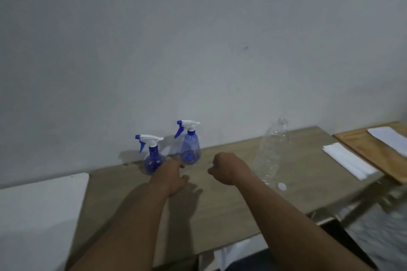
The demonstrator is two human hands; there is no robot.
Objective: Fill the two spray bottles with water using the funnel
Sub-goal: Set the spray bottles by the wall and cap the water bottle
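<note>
One view only: your head camera looks forward and down from close above the surface [220, 215], slightly tilted; wall [198, 39] fills the upper half, your left hand [170, 179] and right hand [229, 168] land mid-frame.

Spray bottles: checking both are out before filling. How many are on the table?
2. The left spray bottle stands by the wall, beyond the left hand; the right spray bottle stands beside it, nearer the clear plastic bottle. None appears hidden.
</note>
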